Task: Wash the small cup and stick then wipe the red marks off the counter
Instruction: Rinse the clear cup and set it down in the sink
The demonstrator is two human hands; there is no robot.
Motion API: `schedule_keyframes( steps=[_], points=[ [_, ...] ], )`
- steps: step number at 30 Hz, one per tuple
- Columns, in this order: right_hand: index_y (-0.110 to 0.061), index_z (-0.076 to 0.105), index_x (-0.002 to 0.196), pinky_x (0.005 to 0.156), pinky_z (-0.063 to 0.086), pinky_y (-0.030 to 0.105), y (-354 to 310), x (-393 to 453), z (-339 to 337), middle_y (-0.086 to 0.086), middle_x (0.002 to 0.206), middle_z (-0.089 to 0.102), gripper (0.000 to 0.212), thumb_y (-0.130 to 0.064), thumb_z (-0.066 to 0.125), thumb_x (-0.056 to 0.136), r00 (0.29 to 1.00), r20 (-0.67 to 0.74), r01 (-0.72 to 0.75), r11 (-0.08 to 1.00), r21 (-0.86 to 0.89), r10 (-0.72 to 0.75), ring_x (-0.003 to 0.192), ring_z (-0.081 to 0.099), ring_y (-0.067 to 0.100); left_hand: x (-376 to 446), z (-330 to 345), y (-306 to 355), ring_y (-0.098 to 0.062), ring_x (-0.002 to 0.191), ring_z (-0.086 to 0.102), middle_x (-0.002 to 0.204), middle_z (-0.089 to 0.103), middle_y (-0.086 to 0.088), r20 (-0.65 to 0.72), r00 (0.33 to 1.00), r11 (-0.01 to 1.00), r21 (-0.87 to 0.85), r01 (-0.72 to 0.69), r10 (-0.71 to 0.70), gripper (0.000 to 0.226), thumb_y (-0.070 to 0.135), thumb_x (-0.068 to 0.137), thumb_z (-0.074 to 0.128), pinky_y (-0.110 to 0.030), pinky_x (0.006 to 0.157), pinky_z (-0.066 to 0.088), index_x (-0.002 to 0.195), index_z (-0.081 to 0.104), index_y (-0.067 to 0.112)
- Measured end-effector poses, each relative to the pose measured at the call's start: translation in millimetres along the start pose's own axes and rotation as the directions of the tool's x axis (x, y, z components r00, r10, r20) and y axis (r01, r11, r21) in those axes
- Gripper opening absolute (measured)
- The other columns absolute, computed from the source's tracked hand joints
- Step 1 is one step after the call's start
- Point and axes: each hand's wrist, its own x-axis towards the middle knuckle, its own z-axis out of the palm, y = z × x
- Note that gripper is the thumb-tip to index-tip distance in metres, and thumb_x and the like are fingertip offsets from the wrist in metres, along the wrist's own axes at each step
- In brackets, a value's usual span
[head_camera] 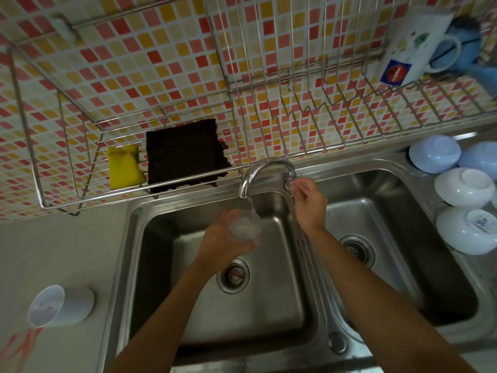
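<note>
Small cup point(244, 229) sits in the left hand point(228, 236), under the tap spout point(248, 181), over the left sink basin point(172, 292). Water runs into it. Left hand fingers curl around the cup from below, cradling the body. Right hand point(306, 200) is up at the tap handle, fingers bent on it; exact grip is hard to read.

Handling, my read: cup looks clear thin plastic, so light, slightly flexible, not fragile. Wet makes it slippery, and inflow adds weight. Best hold is around the mid-wall with thumb opposite fingers, light squeeze so it doesn't buckle.

Stick: can't find it in view.

Red marks point(24, 343) are on the desk point(67, 251) at lower left, next to a tipped-over white cup point(61, 305). Not wiped yet. Yellow sponge point(125, 168) and dark cloth point(185, 152) sit in the wire rack point(35, 168) above.
</note>
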Motion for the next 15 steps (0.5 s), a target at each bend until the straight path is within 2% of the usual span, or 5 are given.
schedule_keyframes(
  steps=[5,7,10,15],
  points=[
    [-0.009,0.068,0.102,0.077,0.045,0.002,2.2,0.7,3.5,0.001,0.094,0.072,0.012,-0.010,0.063,0.091,1.000,-0.020,0.012,0.999,-0.038,-0.013,0.088,0.069,0.014,2.1,0.9,-6.4,0.002,0.095,0.052,0.104,0.052,0.023,-0.041,0.999,1.000,0.001,-0.001,0.001,0.069,0.032,0.060,0.090,-0.007,0.075,0.038,0.118,0.051,0.033],
    [-0.008,0.070,0.103,0.076,0.044,0.001,2.5,1.1,2.3,0.004,0.096,0.073,0.015,-0.012,0.063,0.091,0.999,-0.026,0.016,0.999,-0.045,-0.017,0.087,0.068,0.014,3.9,0.2,-9.3,-0.005,0.100,0.055,0.110,0.056,0.015,-0.067,0.998,1.000,0.002,0.004,-0.004,0.075,0.035,0.060,0.089,-0.011,0.077,0.040,0.124,0.052,0.026],
    [-0.006,0.072,0.106,0.074,0.038,-0.003,1.1,-2.4,8.1,0.007,0.098,0.074,0.018,-0.011,0.061,0.093,0.997,-0.081,0.005,0.997,-0.081,-0.011,0.084,0.065,0.013,5.7,-2.8,-12.3,-0.007,0.104,0.055,0.115,0.056,0.013,-0.076,0.997,1.000,0.010,-0.007,0.008,0.077,0.038,0.060,0.089,-0.016,0.080,0.042,0.126,0.051,0.028],
    [-0.006,0.071,0.111,0.078,0.039,0.007,-2.2,-6.5,9.0,0.009,0.101,0.074,0.022,-0.014,0.059,0.095,0.996,-0.086,0.013,0.984,-0.178,-0.029,0.082,0.062,0.010,0.1,-4.4,-14.7,-0.007,0.104,0.055,0.117,0.057,0.011,-0.086,0.996,0.999,0.036,-0.023,0.026,0.077,0.038,0.059,0.089,-0.021,0.085,0.047,0.126,0.051,0.028]
  ],
)
